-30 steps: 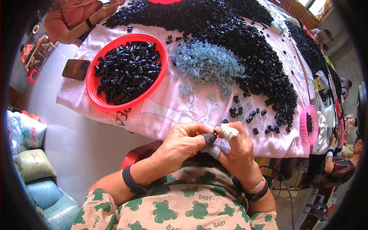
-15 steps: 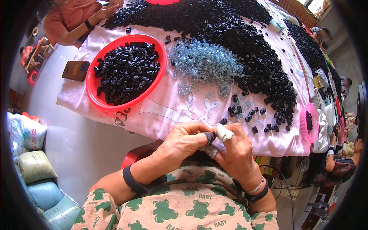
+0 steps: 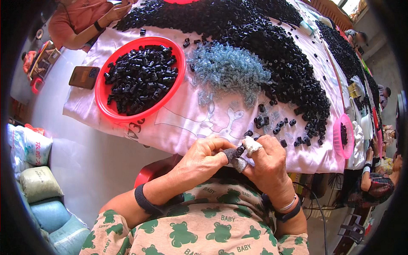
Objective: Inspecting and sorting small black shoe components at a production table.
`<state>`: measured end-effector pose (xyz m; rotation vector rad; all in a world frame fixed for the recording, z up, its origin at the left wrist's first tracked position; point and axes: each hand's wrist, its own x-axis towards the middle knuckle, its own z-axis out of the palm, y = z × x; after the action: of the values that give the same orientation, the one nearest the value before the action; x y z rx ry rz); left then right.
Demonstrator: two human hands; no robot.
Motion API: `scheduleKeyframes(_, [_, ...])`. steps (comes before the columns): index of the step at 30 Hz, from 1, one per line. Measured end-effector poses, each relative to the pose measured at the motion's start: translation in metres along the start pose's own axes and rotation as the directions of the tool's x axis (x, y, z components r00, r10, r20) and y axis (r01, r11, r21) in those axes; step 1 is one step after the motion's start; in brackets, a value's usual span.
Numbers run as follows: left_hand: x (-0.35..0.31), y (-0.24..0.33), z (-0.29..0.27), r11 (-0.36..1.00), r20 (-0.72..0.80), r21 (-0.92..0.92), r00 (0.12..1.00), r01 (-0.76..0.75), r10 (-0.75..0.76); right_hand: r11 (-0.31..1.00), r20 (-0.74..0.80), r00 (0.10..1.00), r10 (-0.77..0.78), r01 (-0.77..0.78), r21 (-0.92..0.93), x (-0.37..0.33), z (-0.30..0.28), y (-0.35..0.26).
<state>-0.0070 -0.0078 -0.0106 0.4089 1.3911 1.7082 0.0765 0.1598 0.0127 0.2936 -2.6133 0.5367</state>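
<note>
Two hands meet above the near edge of a cloth-covered bench (image 3: 178,138). The left hand (image 3: 203,156), with a dark grey wrap (image 3: 230,154) on its thumb, has a narrow grip, pinching a small black part (image 3: 240,150) at its fingertips. The right hand (image 3: 272,162), with a white wrap (image 3: 252,145) on the index finger and a grey wrap (image 3: 240,164) on the thumb, brings its fingertips close about the same part; whether its grip closes on the part cannot be told.

Beyond the hands lies a mound of pale-blue coils (image 3: 231,72), bordered on the far side and the right by a large heap of black pieces (image 3: 293,63). To the left stands a red basin (image 3: 99,100) holding further black pieces, with a phone (image 3: 84,77) just beside it. A pink basket (image 3: 349,144) stands at the bench's right edge. At upper left, a co-worker (image 3: 78,21) is beside the bench.
</note>
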Motion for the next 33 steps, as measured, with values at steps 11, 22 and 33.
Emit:
scheduleKeyframes(11, [-0.003,0.006,-0.002,0.991,-0.018,0.051,0.992,0.123,-0.122,0.999,0.092,0.996,0.002,-0.006,0.049,-0.006,0.001,-0.002])
scheduleKeyframes(22, [-0.005,0.021,-0.008,0.959,0.082,-0.122,0.966,0.256,-0.247,0.986,-0.018,0.998,-0.058,0.060,0.155,-0.001,0.003,-0.011])
scheduleKeyframes(33, [-0.004,0.015,-0.012,0.882,0.205,-0.379,0.955,0.279,-0.214,0.964,-0.123,0.992,0.027,0.007,0.265,-0.006,0.010,-0.012])
